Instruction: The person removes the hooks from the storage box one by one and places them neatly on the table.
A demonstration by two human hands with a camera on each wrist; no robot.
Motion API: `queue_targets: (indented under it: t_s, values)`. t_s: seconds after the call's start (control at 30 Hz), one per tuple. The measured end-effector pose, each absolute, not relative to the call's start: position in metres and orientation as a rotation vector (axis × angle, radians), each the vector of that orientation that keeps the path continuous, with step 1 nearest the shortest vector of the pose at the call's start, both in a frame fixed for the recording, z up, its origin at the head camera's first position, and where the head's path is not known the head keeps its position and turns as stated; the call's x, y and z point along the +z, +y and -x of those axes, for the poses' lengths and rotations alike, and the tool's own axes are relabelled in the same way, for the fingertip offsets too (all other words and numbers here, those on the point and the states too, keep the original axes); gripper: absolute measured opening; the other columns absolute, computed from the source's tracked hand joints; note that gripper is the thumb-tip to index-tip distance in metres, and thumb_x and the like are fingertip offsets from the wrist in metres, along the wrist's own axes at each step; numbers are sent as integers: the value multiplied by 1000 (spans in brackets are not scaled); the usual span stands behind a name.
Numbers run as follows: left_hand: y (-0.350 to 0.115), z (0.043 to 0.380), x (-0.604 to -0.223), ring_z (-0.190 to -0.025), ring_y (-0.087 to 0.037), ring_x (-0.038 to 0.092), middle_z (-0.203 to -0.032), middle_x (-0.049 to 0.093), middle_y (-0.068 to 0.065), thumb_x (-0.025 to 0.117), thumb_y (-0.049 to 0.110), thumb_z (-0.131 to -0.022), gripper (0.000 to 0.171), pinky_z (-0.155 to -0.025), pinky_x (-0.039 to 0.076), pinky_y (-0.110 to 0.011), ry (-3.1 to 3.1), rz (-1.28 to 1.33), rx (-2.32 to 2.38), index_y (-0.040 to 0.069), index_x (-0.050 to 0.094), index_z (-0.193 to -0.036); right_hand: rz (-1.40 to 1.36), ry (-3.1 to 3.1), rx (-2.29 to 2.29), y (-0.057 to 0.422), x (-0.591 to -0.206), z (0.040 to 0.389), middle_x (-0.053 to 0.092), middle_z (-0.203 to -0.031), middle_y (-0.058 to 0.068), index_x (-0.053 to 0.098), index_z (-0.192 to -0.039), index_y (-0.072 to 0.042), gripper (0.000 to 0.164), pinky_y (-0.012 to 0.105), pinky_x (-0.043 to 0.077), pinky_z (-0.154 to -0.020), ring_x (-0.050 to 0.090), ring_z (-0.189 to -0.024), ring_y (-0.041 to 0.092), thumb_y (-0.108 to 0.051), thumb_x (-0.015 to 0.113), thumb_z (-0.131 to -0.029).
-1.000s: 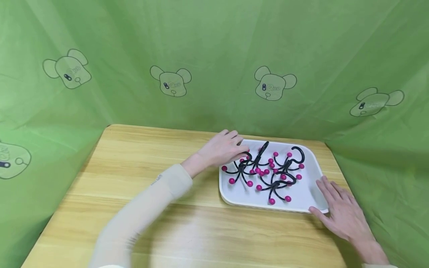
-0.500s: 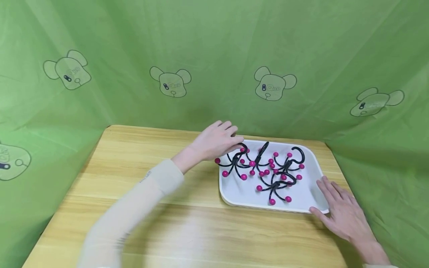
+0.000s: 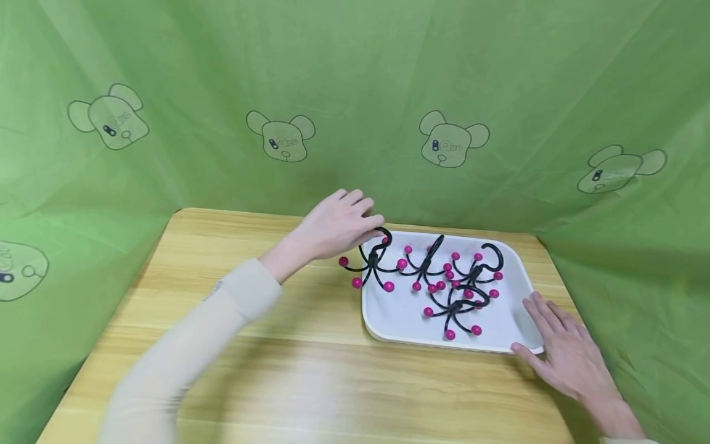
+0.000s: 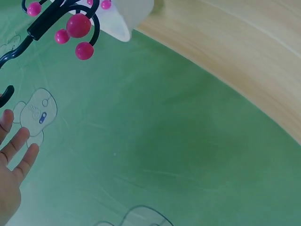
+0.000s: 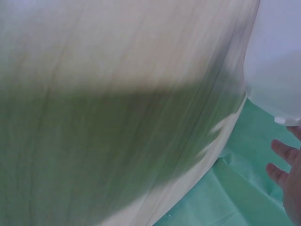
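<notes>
Hangs from the left grip (image 3: 335, 225): one scratcher (image 3: 373, 262), over the tray's (image 3: 394, 317) left end near the back corner, partly inside the rim and partly out past it. Sits just below that grip, a little toward the tray's middle. Points about up and down the long way, with the hook (image 3: 389, 237) on top and the legs (image 3: 357, 270) spread below. Cannot tell if tipped a bit. Pinches the hook with the left grip, with other fingers (image 4: 16, 145) loose and apart. Much nearer than the right grip (image 3: 568, 354), placed at the tray's right end by the front corner, touching the rim with fingers wide and straight, gripping nothing.

Inside the tray: a middle scratcher (image 3: 424, 266), a right scratcher (image 3: 475, 272) and a front scratcher (image 3: 456, 306), with legs crowded close. Too mixed up to tell which touch.

Black, shiny hooks, bent like canes. Thin, curvy legs, tipped with smooth, round, pink balls (image 3: 357, 283). A white, smooth, shallow tray, probably plastic. Under the tray, a yellow-brown worktop (image 3: 310, 394) with wood streaks. Behind the tray, thin, creased green cloth (image 3: 355, 68) with mouse heads (image 3: 285, 140) in dark lines.
</notes>
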State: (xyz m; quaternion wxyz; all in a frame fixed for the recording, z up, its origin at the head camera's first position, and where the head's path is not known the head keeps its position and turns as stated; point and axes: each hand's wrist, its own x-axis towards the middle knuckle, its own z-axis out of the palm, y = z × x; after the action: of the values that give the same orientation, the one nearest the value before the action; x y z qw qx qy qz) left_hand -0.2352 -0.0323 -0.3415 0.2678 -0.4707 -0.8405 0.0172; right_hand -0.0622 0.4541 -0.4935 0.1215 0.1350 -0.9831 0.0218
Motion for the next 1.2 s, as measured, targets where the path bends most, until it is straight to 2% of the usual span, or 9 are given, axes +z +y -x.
queue_targets:
  t_s: [0.47, 0.73, 1.2]
  values:
    - [-74, 244, -334, -91, -25, 61, -98, 69, -4, 59, 43, -107, 26, -78, 52, -37, -2283, 1233, 47, 18, 68, -104, -397, -2869, 62, 456, -493, 62, 23, -177, 11, 25, -168, -15, 96, 69, 31, -117, 33, -155, 47, -59, 67, -94]
    - [-91, 251, -342, -89, -26, 61, -95, 68, -4, 63, 40, -105, 24, -77, 53, -37, -2297, 1216, 46, 18, 68, -101, -392, -2875, 66, 456, -494, 61, 23, -177, 12, 25, -168, -16, 96, 68, 30, -118, 27, -160, 44, -59, 67, -94]
    - [-100, 264, -375, -91, -25, 63, -98, 71, -5, 63, 38, -105, 21, -76, 54, -36, -2394, 1203, 51, 18, 69, -104, -384, -2883, 67, 454, -491, 62, 23, -177, 11, 26, -168, -16, 97, 71, 33, -113, 38, -149, 50, -59, 69, -93]
